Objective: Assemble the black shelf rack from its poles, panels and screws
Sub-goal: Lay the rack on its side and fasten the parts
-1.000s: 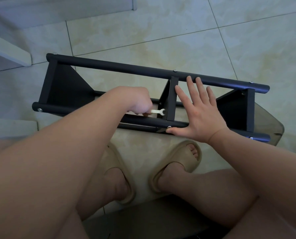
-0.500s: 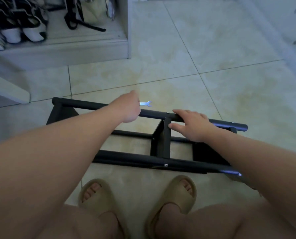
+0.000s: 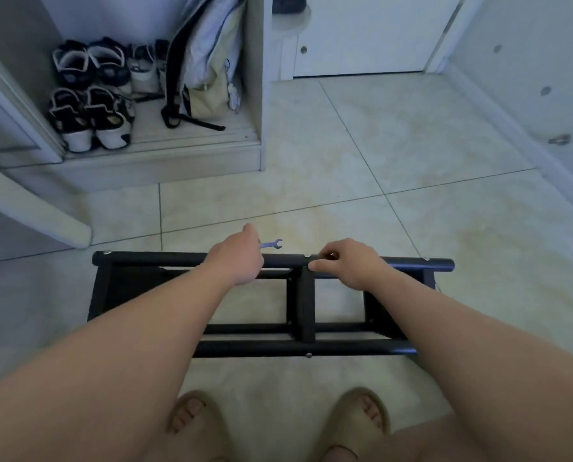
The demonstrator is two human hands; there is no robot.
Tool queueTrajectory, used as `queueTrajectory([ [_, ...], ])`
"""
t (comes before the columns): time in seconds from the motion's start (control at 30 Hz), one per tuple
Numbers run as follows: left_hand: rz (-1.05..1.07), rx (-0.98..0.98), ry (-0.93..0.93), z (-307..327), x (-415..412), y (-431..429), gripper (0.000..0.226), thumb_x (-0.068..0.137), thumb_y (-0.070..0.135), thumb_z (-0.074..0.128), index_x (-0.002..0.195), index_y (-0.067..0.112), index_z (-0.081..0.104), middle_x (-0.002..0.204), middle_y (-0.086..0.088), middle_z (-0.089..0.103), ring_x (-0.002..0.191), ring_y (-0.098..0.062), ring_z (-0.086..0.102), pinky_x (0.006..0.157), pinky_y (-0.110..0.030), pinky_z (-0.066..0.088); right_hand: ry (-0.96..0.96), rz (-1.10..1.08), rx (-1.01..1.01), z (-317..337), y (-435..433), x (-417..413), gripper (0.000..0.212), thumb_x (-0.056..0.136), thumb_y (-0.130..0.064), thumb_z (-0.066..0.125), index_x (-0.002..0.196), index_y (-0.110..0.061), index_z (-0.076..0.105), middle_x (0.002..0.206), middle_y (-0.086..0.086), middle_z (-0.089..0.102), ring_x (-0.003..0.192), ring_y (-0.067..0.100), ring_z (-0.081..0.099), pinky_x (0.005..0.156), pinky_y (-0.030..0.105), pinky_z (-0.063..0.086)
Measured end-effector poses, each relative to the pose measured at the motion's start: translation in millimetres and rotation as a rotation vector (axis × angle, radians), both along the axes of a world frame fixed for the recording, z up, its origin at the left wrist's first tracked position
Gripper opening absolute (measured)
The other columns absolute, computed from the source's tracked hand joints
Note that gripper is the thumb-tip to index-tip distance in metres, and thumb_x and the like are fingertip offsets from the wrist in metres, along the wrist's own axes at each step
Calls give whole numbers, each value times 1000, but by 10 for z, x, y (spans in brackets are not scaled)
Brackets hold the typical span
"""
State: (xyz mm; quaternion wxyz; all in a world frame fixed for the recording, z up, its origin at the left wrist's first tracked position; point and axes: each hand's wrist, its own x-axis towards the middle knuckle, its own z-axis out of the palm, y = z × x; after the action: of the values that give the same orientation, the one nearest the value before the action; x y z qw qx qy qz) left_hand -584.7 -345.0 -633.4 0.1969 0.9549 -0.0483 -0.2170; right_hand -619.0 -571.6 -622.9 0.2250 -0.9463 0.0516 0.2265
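The black shelf rack (image 3: 152,259) lies on its side on the tiled floor in front of my feet, its poles running left to right with a middle panel (image 3: 305,305) between them. My left hand (image 3: 237,258) is above the far pole and grips a small silver wrench (image 3: 273,243), whose open jaw points right. My right hand (image 3: 346,263) lies over the far pole just right of the middle panel, fingers curled round it near a screw head (image 3: 307,255). Another screw head (image 3: 308,355) shows on the near pole.
A low cabinet niche at the back left holds shoes (image 3: 90,118) and a backpack (image 3: 208,71). A white door (image 3: 361,35) is at the back, a wall (image 3: 545,78) on the right. My feet in beige slippers (image 3: 361,418) stand just before the rack.
The view has tilted up, showing more of the room. My left hand lifted the wrench from inside the rack to the far pole. My right hand went from flat on the near pole to curled round the far one.
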Motion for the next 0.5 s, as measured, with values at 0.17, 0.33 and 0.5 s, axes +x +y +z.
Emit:
queueTrajectory([
  [0.17,8,26,41,57,-98,158,5,99,13,42,104,12,44,87,-6,57,78,-26,53,65,-38,36,-69,39,-56,21,216,-136,31,89,-61,65,98,-32,63,86,-11,63,87,16,58,86,36,39],
  [0.33,-105,93,165,-131,-248,116,10,100,13,43,109,14,46,95,-6,58,88,-26,58,75,-41,47,39,82,-131,-199,292,-306,36,87,-57,70,103,-25,67,92,-5,66,87,19,62,83,39,52],
  [0.5,-156,143,280,-263,-215,-2,16,102,13,41,115,11,51,106,-11,61,99,-30,60,74,-38,43,113,127,-186,-444,266,-384,37,88,-54,70,103,-20,66,92,-2,63,84,19,60,72,35,52],
])
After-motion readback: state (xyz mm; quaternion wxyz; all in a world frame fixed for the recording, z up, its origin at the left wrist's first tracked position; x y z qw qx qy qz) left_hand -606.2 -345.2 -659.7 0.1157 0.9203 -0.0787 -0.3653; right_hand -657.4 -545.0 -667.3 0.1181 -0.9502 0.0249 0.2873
